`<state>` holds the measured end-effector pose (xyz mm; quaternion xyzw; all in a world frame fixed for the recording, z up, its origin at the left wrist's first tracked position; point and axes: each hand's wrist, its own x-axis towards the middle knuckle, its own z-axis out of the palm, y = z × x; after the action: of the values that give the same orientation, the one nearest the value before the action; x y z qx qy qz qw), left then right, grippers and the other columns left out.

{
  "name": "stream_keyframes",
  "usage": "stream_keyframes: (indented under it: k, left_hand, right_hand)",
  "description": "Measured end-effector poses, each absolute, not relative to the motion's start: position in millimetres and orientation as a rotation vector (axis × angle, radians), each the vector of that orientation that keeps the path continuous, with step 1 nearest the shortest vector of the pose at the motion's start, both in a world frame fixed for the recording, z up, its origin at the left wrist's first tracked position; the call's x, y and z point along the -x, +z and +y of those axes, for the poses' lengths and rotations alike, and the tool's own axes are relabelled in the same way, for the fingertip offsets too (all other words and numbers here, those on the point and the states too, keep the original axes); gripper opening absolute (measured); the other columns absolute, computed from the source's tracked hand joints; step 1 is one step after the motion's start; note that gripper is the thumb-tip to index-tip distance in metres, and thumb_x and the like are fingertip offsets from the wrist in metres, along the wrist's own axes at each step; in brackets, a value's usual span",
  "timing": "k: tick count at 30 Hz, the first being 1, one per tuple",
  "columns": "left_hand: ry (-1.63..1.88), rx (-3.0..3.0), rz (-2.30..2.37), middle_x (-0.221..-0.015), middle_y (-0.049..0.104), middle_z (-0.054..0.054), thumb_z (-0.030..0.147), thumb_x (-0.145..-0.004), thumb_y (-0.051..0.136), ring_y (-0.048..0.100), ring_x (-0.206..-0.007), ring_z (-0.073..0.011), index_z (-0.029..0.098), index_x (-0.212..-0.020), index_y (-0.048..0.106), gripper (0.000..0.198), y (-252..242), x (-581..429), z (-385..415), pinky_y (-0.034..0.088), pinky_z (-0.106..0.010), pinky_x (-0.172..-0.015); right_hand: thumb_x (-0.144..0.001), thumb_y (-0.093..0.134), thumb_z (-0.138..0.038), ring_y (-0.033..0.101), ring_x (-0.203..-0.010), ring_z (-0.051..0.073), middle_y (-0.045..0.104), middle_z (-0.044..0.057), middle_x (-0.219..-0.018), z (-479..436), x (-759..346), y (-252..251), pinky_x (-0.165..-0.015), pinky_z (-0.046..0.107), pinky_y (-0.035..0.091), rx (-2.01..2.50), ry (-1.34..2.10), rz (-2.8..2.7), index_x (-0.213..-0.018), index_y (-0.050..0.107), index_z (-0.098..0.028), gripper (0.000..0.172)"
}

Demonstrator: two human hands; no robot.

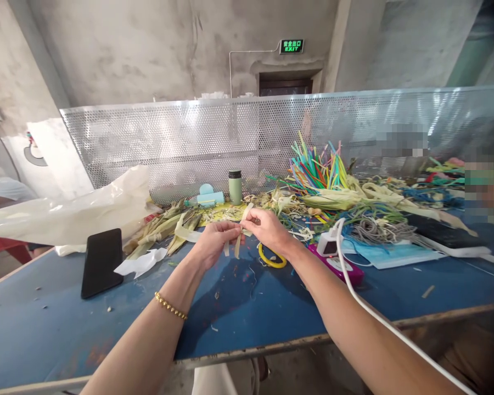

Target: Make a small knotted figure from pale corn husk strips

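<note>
My left hand (214,237) and my right hand (265,227) meet above the blue table (247,312), both pinched on a pale strip of corn husk (242,230). Thin ends of the strip hang down between the hands. A gold bead bracelet (170,306) circles my left wrist. Just below my right hand lies a yellow ring (271,260). A heap of corn husks (164,227) lies to the left behind my hands.
A black phone (101,262) lies at left, with a white plastic sheet (78,211) behind it. A green flask (235,187), coloured strips (316,164), cords (370,225), a charger with white cable (328,241) and a pink device (341,269) crowd the right. A perforated metal screen (189,137) backs the table.
</note>
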<state>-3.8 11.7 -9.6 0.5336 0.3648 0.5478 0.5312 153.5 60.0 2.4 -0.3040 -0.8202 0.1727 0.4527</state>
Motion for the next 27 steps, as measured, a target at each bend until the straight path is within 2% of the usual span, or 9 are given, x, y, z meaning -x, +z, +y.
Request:
stream_keyframes:
  k: [11,23,25,27]
  left_hand:
    - [1.293,-1.368,0.871,-0.059,0.065,-0.008,0.025,-0.063,0.076,0.058,-0.057,-0.0139,0.009,-0.065,0.07,0.017,-12,6,13,0.043,-0.028,-0.064]
    - [1.268,-1.345,0.86,-0.063,0.068,-0.008,0.026,-0.066,0.076,0.06,-0.059,-0.0141,0.01,-0.067,0.07,0.018,-12,4,12,0.044,-0.027,-0.061]
    - [1.271,-1.297,0.841,-0.067,0.07,-0.009,0.023,-0.065,0.077,0.062,-0.062,-0.0153,0.008,-0.071,0.07,0.017,-9,5,12,0.047,-0.028,-0.064]
    - [1.327,-1.193,0.848,-0.071,0.071,-0.01,0.019,-0.066,0.076,0.064,-0.064,-0.0165,0.009,-0.073,0.069,0.015,-7,7,13,0.049,-0.029,-0.066]
  right_hand:
    - [-0.082,0.054,-0.021,0.043,-0.059,0.011,0.049,-0.003,-0.063,51,-148,1,-0.058,0.023,0.033,0.69,0.376,-2.052,-0.067,0.048,-0.018,0.016]
    - [-0.083,0.054,-0.021,0.049,-0.06,0.012,0.055,-0.001,-0.066,59,-144,-5,-0.059,0.024,0.037,0.747,0.419,-1.997,-0.069,0.052,-0.017,0.015]
    - [-0.085,0.055,-0.023,0.05,-0.062,0.013,0.057,0.001,-0.068,60,-146,-1,-0.062,0.025,0.038,0.77,0.33,-2.022,-0.071,0.055,-0.017,0.015]
    - [-0.087,0.055,-0.026,0.053,-0.073,0.017,0.061,0.005,-0.076,60,-150,2,-0.07,0.028,0.039,0.826,0.061,-1.979,-0.073,0.06,-0.017,0.018]
